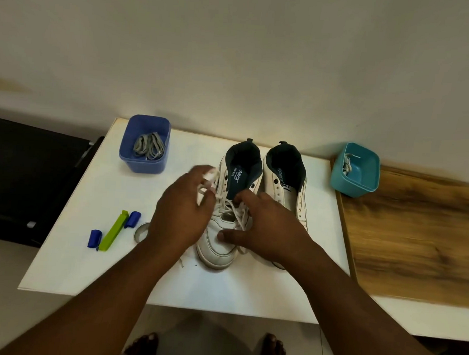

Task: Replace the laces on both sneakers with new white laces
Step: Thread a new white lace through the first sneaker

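Two white sneakers with dark blue linings stand side by side on the white table (90, 264), toes toward me. The left sneaker (218, 247) has a white lace (235, 214) crossed through its lower eyelets. My left hand (181, 215) holds a bunch of that white lace beside the shoe's left side, blurred by motion. My right hand (263, 228) rests on the left sneaker, thumb on the toe and fingers spread near the tongue. The right sneaker (285, 180) shows bare eyelets with no lace.
A blue tub (143, 162) at the back left holds grey laces (149, 144). A teal tub (355, 184) at the back right holds a white lace. A green and blue clip (113, 230) and a small round ring (141, 232) lie at the front left. A wooden board (417, 229) adjoins on the right.
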Action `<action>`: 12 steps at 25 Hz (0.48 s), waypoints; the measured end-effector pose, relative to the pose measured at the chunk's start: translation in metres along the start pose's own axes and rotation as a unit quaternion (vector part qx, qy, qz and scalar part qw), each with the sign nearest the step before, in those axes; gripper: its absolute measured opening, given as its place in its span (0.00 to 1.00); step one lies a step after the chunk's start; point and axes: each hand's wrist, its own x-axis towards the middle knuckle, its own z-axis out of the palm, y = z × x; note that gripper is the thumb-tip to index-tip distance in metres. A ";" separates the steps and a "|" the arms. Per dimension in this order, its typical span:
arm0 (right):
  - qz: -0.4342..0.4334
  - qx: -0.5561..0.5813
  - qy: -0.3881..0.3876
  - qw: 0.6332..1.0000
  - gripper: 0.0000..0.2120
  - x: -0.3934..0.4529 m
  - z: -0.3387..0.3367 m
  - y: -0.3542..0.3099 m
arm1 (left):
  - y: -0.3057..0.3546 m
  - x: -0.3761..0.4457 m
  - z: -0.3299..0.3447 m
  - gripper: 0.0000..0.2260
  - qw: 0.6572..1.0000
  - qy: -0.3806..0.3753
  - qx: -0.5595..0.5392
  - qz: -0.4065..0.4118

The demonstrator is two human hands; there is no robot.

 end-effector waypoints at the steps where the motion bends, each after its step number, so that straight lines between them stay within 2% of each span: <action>1: -0.001 -0.002 0.000 1.000 0.35 0.000 0.000 0.000 | -0.006 -0.003 0.006 0.16 0.997 -0.043 0.061 0.036; 2: -0.002 -0.004 -0.001 1.000 0.35 0.000 0.001 0.000 | -0.006 -0.005 0.008 0.16 0.994 -0.070 0.079 0.041; 4: 0.000 -0.007 -0.004 1.000 0.35 -0.001 0.000 0.000 | -0.009 -0.002 0.007 0.12 0.990 -0.075 0.112 0.031; 6: 0.004 -0.005 -0.006 1.000 0.35 0.000 -0.001 0.000 | -0.006 0.000 0.004 0.09 0.991 0.013 0.129 0.031; 7: 0.006 -0.001 -0.009 1.000 0.34 -0.001 -0.002 0.000 | -0.006 0.002 0.000 0.09 0.992 0.102 0.074 -0.010; 8: 0.007 0.003 -0.012 1.000 0.34 -0.001 -0.002 0.000 | -0.004 0.007 -0.009 0.09 0.976 0.193 -0.031 -0.090; 9: 0.008 0.006 -0.012 1.000 0.34 -0.002 -0.002 0.001 | -0.006 0.013 -0.016 0.09 0.941 0.253 -0.151 -0.167; 10: 0.009 0.006 -0.013 1.000 0.34 -0.002 -0.002 0.001 | -0.009 0.015 -0.019 0.09 0.904 0.283 -0.230 -0.223; 11: 0.010 0.005 -0.013 1.000 0.34 -0.002 -0.002 0.002 | -0.010 0.016 -0.019 0.09 0.895 0.279 -0.241 -0.252; 12: 0.010 0.002 -0.013 1.000 0.35 -0.001 -0.002 0.002 | -0.007 0.014 -0.016 0.12 0.918 0.244 -0.192 -0.249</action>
